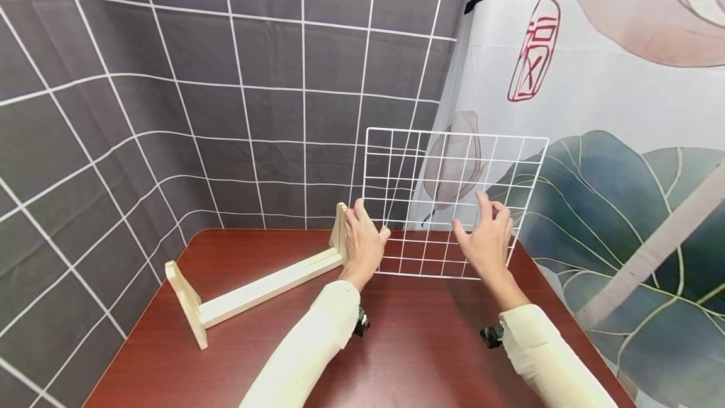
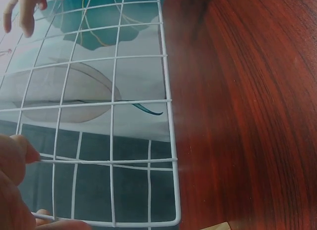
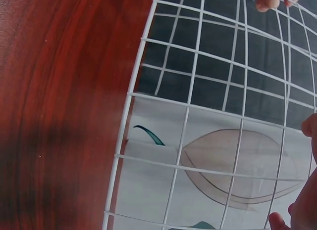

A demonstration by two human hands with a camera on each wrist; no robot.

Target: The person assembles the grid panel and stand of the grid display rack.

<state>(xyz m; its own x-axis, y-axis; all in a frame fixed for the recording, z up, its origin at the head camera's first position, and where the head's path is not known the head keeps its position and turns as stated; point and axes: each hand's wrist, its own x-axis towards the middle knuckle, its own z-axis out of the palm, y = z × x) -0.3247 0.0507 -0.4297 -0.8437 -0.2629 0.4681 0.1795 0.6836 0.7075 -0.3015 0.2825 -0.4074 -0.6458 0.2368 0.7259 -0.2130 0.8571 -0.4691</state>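
Note:
A white wire grid panel (image 1: pixel 447 203) stands tilted up over the far right of the table. My left hand (image 1: pixel 364 241) grips its left edge; in the left wrist view the thumb (image 2: pixel 25 153) lies on a wire with fingertips around the border rod. At the panel's right side is my right hand (image 1: pixel 488 238), its thumb and index finger spread apart in front of the mesh. The right wrist view shows those fingertips (image 3: pixel 309 126) close over the wires. Just left of my left hand, a pale wooden stand (image 1: pixel 272 287) has a crossbar between two upright end boards.
The reddish-brown table (image 1: pixel 396 345) fills the foreground. A grey cloth with white grid lines (image 1: pixel 272 55) hangs behind and to the left. On the right hangs a white curtain printed with leaves (image 1: pixel 600 206). Both wrists carry small black cameras (image 1: pixel 491 335).

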